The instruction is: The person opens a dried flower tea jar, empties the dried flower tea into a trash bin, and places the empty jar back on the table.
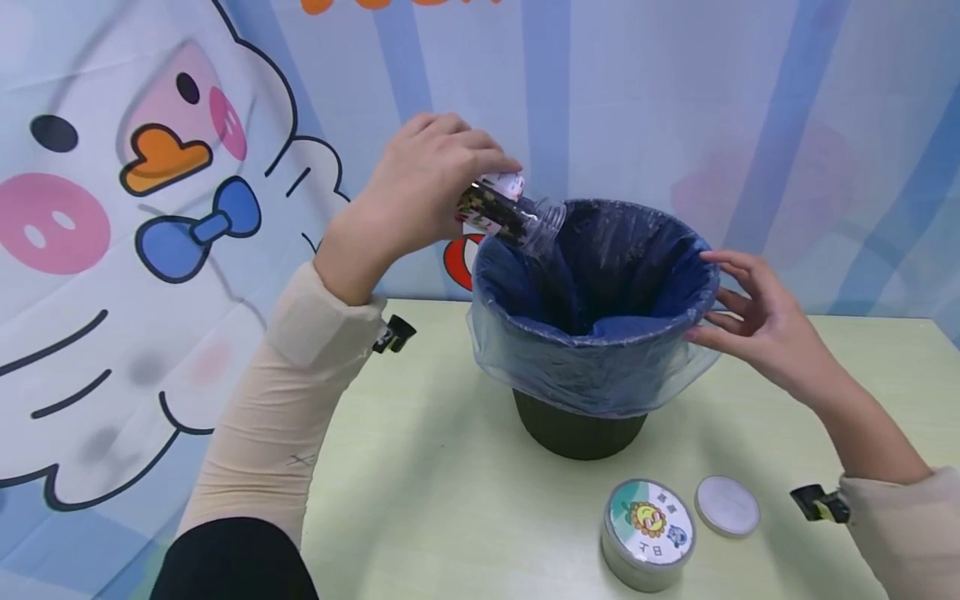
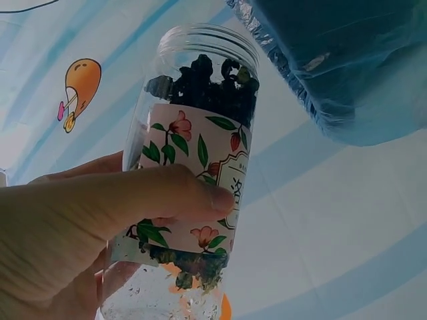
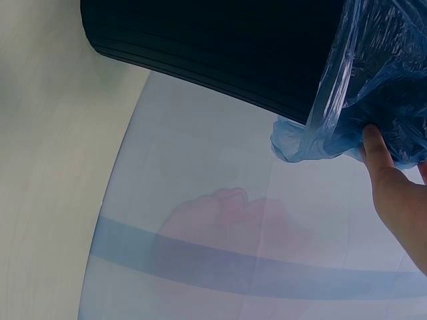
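Left hand (image 1: pixel 426 185) grips an uncapped, clear, floral-labelled jar (image 2: pixel 193 140), dark leaves (image 2: pixel 208 97) not all out, tipped over a blue-plastic-lined black bin (image 1: pixel 581 429); right hand (image 1: pixel 761 323), fingers spread, touches the rim (image 1: pixel 600 342).

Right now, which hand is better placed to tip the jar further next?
Probably the left hand: it grips the floral-labelled jar, mouth tilted toward the lined trash bin, while the right hand touches the blue bin bag.

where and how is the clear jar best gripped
Probably grip the jar around its labelled middle, from the side away from the bin: it is cylindrical and tilted mouth-down toward the bin, so its open mouth should stay clear. The left hand holds it there.
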Action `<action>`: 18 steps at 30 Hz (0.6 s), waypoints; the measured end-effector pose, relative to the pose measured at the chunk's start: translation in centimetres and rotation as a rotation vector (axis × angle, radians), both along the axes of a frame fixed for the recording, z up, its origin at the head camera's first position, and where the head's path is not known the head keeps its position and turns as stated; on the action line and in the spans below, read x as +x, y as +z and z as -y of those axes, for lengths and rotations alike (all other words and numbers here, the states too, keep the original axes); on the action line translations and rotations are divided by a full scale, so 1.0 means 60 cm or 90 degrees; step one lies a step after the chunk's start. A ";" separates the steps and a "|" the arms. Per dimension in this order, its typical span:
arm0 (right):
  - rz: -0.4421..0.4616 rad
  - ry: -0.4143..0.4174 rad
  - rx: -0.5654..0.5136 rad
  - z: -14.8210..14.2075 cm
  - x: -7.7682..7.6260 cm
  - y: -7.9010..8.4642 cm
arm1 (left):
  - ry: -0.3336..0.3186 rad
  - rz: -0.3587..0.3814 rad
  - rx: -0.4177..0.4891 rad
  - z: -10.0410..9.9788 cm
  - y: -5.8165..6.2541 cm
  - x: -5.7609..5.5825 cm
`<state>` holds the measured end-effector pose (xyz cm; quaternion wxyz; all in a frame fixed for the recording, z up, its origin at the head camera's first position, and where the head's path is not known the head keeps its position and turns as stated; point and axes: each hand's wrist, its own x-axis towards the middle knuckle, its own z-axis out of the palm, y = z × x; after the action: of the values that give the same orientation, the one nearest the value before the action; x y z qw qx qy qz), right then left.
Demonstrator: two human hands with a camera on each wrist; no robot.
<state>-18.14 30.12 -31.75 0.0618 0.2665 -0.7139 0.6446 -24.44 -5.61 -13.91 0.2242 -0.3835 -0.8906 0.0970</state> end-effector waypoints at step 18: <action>-0.003 0.011 -0.010 -0.003 -0.002 -0.003 | -0.007 0.006 0.000 0.001 -0.008 -0.004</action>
<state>-18.25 30.31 -31.92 0.0599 0.2741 -0.7065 0.6497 -24.69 -5.70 -14.37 0.2202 -0.3887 -0.8897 0.0943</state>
